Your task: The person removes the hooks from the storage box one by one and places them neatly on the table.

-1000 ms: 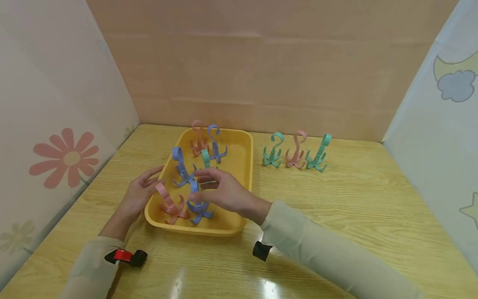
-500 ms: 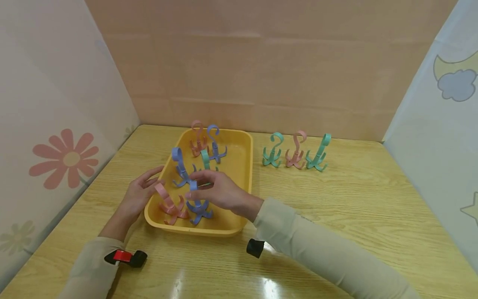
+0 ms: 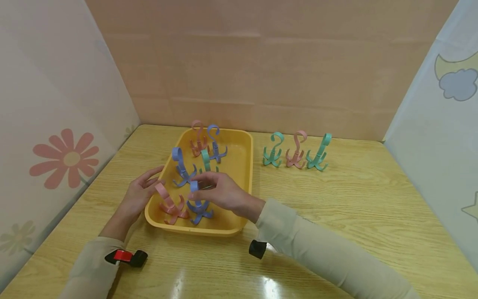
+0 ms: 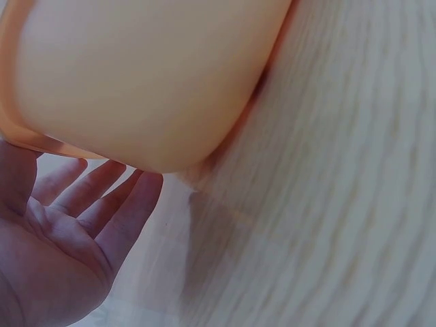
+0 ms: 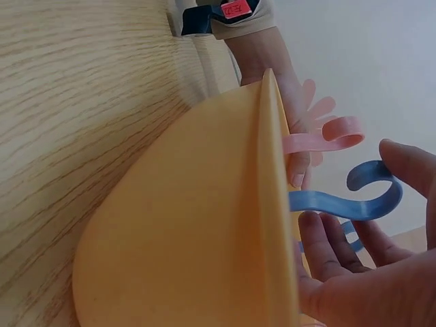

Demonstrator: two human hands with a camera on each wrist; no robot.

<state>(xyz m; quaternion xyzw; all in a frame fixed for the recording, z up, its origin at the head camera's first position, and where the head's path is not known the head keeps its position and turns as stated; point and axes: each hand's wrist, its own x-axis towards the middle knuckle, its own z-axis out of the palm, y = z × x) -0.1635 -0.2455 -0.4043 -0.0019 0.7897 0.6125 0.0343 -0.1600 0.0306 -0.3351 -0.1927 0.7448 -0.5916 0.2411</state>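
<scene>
In the head view, a yellow plastic tray (image 3: 239, 229) holds several octopus-shaped hooks in pink, blue and green. My left hand (image 3: 137, 194) holds the tray by its left rim, with fingers along the outer wall (image 4: 129, 204) and the thumb over the edge. At the near end, my right hand (image 3: 224, 193) pinches the curled top of a blue hook (image 3: 201, 212) between thumb and fingers. The right wrist view shows that blue hook's curl (image 5: 381, 201) against the thumb. A pink hook (image 3: 173, 209) sits just left of it; a green hook (image 3: 206, 161) is partly hidden behind my right hand.
To the right of the tray stand a green hook (image 3: 272, 153), a pink hook (image 3: 296, 155) and another green hook (image 3: 317, 158) in a row on the wooden table (image 3: 336, 207). A tan back wall (image 3: 261, 74) and pale side panels border the table.
My right hand has shifted slightly left and down, its fingers drawing closer to the thumb at the blue hook's top. The left hand and tray stay in place.
</scene>
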